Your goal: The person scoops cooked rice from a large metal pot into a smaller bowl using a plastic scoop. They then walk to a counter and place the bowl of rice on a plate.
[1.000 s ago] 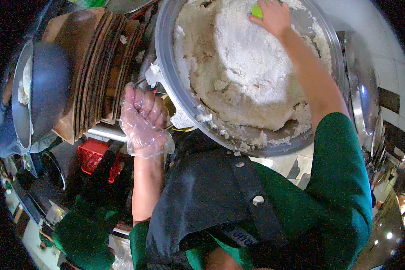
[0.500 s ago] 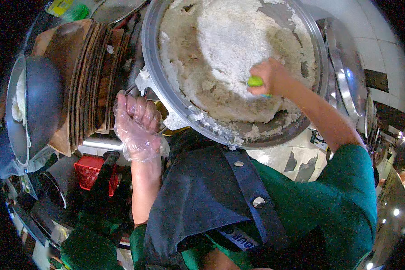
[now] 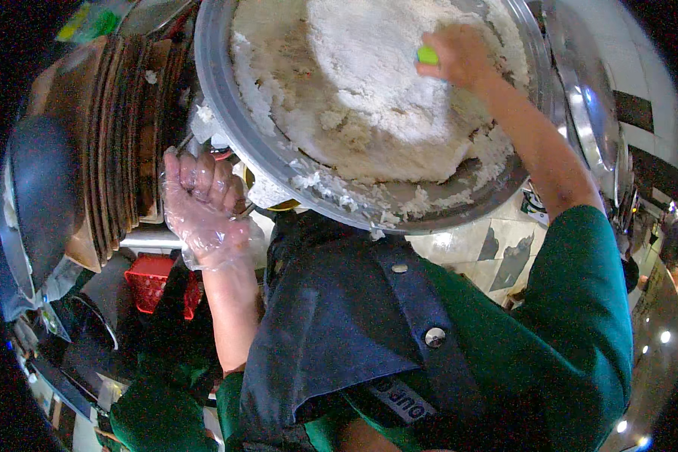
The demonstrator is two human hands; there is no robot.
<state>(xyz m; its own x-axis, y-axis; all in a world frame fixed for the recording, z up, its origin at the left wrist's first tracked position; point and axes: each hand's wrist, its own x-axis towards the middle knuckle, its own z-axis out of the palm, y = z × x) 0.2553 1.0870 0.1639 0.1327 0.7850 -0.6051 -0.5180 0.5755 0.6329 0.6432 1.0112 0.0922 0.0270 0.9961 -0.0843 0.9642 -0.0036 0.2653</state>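
A large round metal pan [image 3: 217, 94] holds a thick layer of what looks like cooked rice [image 3: 388, 154], white and fluffy in the middle. Over the rice, my bare right hand [image 3: 463, 56] is closed around a lime-green handle [image 3: 427, 55]; whatever the handle belongs to is hidden by the hand. Beside the pan's near-left side, my left hand [image 3: 206, 203], in a clear plastic glove, has its fingers curled in. What it grips, if anything, cannot be made out. White grains stick to the pan's side bracket [image 3: 209, 128] close to it.
Several brown wooden boards [image 3: 120, 135] stand upright on the left, with a dark bowl [image 3: 49, 188] against them. Below them is a red basket [image 3: 152, 280]. Large metal lids [image 3: 591, 124] lean at the right. Another person in green [image 3: 158, 414] is at the lower left.
My right hand has moved away from me across the rice with the green handle. The pan, boards and left hand appear shifted left in the picture as the view turns.
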